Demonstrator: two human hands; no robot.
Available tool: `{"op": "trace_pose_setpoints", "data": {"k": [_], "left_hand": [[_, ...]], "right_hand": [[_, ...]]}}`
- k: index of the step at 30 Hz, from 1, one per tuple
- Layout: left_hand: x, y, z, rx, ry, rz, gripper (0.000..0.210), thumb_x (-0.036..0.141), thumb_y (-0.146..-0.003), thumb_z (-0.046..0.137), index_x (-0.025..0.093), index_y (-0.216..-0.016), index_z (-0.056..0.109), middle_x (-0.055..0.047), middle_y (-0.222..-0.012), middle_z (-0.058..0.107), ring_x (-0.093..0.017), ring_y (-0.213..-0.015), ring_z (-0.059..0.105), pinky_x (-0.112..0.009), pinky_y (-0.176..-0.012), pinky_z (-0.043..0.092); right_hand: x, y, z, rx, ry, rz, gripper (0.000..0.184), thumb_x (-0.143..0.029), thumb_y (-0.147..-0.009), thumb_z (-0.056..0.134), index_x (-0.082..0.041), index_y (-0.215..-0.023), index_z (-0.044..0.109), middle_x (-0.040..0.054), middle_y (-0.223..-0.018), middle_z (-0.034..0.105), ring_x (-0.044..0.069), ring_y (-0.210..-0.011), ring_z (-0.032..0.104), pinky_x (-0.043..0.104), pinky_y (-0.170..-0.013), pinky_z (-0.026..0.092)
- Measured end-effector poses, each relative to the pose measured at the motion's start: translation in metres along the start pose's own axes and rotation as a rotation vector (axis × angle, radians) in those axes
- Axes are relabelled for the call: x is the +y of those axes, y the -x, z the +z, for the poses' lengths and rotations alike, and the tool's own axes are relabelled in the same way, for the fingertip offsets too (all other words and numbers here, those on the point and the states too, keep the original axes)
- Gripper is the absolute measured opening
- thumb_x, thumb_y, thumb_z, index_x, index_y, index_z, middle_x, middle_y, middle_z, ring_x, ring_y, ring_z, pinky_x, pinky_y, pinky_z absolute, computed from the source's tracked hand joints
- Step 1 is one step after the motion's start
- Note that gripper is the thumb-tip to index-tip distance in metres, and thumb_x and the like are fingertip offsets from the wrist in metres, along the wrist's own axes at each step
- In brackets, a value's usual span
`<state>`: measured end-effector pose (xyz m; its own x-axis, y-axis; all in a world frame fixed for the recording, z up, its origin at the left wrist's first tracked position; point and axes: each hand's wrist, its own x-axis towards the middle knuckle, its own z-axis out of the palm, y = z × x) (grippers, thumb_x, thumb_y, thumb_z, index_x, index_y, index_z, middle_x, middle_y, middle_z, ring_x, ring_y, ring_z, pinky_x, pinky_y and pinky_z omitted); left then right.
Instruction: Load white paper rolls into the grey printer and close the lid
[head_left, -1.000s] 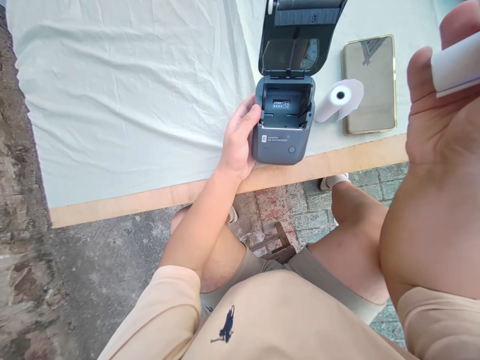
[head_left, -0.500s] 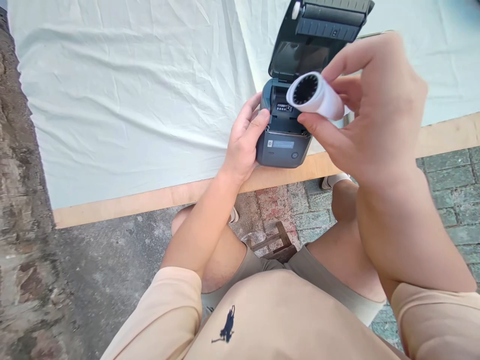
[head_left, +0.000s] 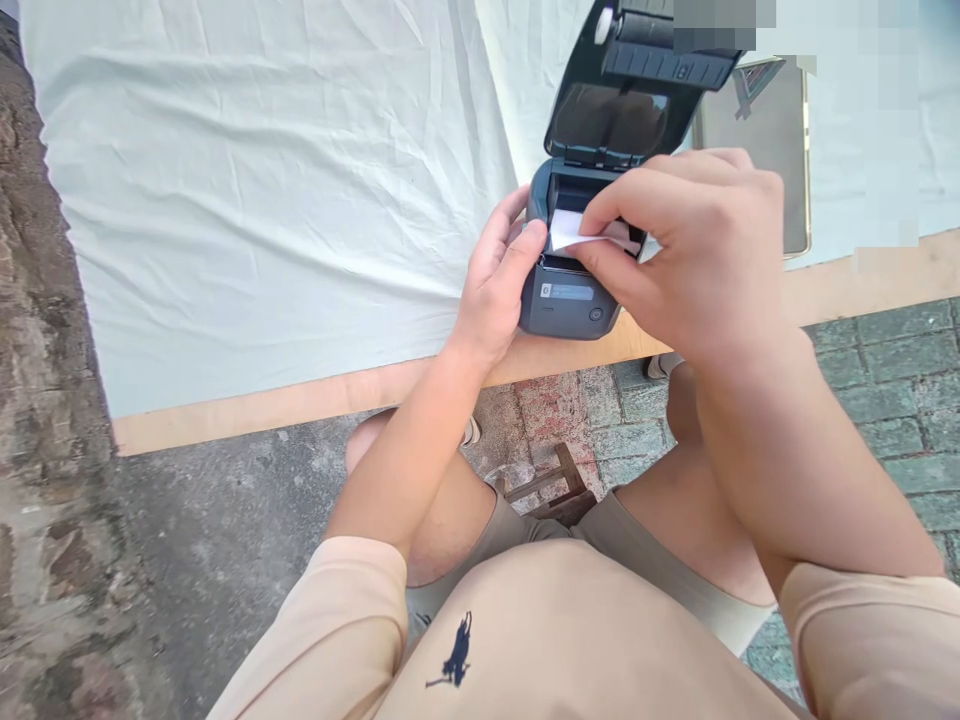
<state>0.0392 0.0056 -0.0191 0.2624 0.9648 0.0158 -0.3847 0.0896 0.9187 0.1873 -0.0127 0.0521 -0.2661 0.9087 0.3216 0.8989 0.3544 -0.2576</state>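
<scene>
A dark label printer (head_left: 564, 318) rests near the table's front edge, its lid (head_left: 581, 120) raised and tilted back. My left hand (head_left: 499, 275) grips the printer's left side, thumb lying along the rim of its paper bay. Inside the bay sits a white paper roll (head_left: 568, 228), partly hidden by my fingers. My right hand (head_left: 697, 240) reaches over from the right and pinches the roll between thumb and forefinger. A small display and a round button show on the printer's front.
White cloth (head_left: 285, 200) with creases covers the table, whose wooden edge (head_left: 315, 400) runs along the front. A flat tablet-like device (head_left: 791, 170) lies right of the printer, partly behind my right hand. Below, a wooden stool (head_left: 562, 485) stands on the paving between my knees.
My right hand has brought the paper roll down and left, from above the printer into its open bay. My left hand keeps its hold on the printer.
</scene>
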Motion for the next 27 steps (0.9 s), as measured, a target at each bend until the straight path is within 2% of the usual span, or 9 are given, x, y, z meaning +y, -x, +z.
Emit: {"op": "trace_pose_setpoints", "data": {"k": [5,9,12,14,17,20,22,24,27], "left_hand": [[0.004,0.0,0.0,-0.035,0.019,-0.003,0.034,0.034,-0.085,0.047,0.019,-0.115,0.049,-0.001,-0.1,0.061,-0.02,-0.12,0.059,-0.037,-0.11,0.042],[-0.005,-0.003,-0.01,-0.101,-0.083,0.013,0.059,0.045,-0.069,0.068,0.025,-0.12,0.046,-0.002,-0.114,0.059,-0.025,-0.124,0.054,-0.039,-0.107,0.044],[-0.011,-0.004,-0.015,-0.13,-0.125,0.017,0.073,0.052,-0.063,0.073,0.029,-0.125,0.042,-0.002,-0.121,0.058,-0.027,-0.121,0.056,-0.04,-0.102,0.048],[-0.012,-0.004,-0.017,-0.144,-0.124,0.017,0.078,0.055,-0.061,0.073,0.028,-0.127,0.04,-0.003,-0.122,0.057,-0.027,-0.119,0.057,-0.04,-0.098,0.049],[-0.011,-0.003,-0.015,-0.155,-0.14,0.02,0.079,0.054,-0.061,0.072,0.027,-0.128,0.039,-0.005,-0.122,0.057,-0.028,-0.116,0.058,-0.04,-0.096,0.05],[-0.009,-0.002,-0.012,-0.15,-0.162,0.022,0.079,0.053,-0.059,0.07,0.027,-0.128,0.04,-0.005,-0.117,0.057,-0.026,-0.111,0.06,-0.04,-0.094,0.05],[-0.007,-0.002,-0.011,-0.149,-0.175,0.015,0.078,0.05,-0.057,0.07,0.028,-0.126,0.041,-0.004,-0.114,0.058,-0.025,-0.106,0.061,-0.04,-0.091,0.051],[-0.006,-0.002,-0.011,-0.16,-0.186,0.017,0.075,0.048,-0.057,0.07,0.027,-0.124,0.043,-0.004,-0.113,0.058,-0.025,-0.106,0.061,-0.04,-0.092,0.05],[-0.004,-0.002,-0.012,-0.191,-0.188,0.047,0.078,0.049,-0.055,0.073,0.027,-0.124,0.043,-0.005,-0.117,0.057,-0.027,-0.113,0.058,-0.039,-0.094,0.05]], "right_hand": [[-0.003,0.012,0.0,0.014,-0.044,-0.172,0.024,-0.039,-0.09,0.052,-0.027,-0.076,0.066,-0.0032,-0.081,0.069,0.018,-0.086,0.061,0.037,-0.076,0.039],[0.0,0.018,0.002,0.037,-0.105,-0.225,0.019,-0.042,-0.086,0.059,-0.026,-0.076,0.065,-0.0025,-0.083,0.069,0.019,-0.09,0.061,0.038,-0.08,0.039],[0.007,0.02,0.0,0.156,-0.228,-0.142,0.021,-0.04,-0.086,0.056,-0.022,-0.075,0.059,0.002,-0.081,0.064,0.017,-0.088,0.061,0.036,-0.078,0.045],[0.014,0.019,-0.003,0.275,-0.242,-0.018,0.018,-0.04,-0.087,0.052,-0.023,-0.09,0.058,0.0066,-0.1,0.06,0.019,-0.102,0.058,0.035,-0.077,0.048],[0.024,0.018,-0.006,0.349,-0.283,0.011,0.042,-0.042,-0.087,0.049,-0.034,-0.128,0.039,0.003,-0.135,0.042,0.021,-0.13,0.044,0.038,-0.091,0.049],[0.028,0.017,-0.007,0.313,-0.395,0.015,0.049,-0.043,-0.091,0.044,-0.044,-0.137,0.026,-0.004,-0.141,0.034,0.019,-0.128,0.048,0.038,-0.101,0.044],[0.027,0.017,-0.008,0.324,-0.428,0.064,0.045,-0.044,-0.092,0.041,-0.038,-0.136,0.033,-0.0012,-0.137,0.038,0.017,-0.112,0.058,0.037,-0.095,0.047],[0.025,0.016,-0.01,0.319,-0.441,0.082,0.041,-0.043,-0.09,0.044,-0.028,-0.128,0.045,0.0031,-0.128,0.048,0.017,-0.101,0.061,0.036,-0.092,0.048],[0.027,0.014,-0.01,0.191,-0.413,0.011,0.035,-0.039,-0.085,0.054,-0.02,-0.115,0.055,0.0071,-0.116,0.06,0.02,-0.11,0.057,0.037,-0.096,0.047]]}}
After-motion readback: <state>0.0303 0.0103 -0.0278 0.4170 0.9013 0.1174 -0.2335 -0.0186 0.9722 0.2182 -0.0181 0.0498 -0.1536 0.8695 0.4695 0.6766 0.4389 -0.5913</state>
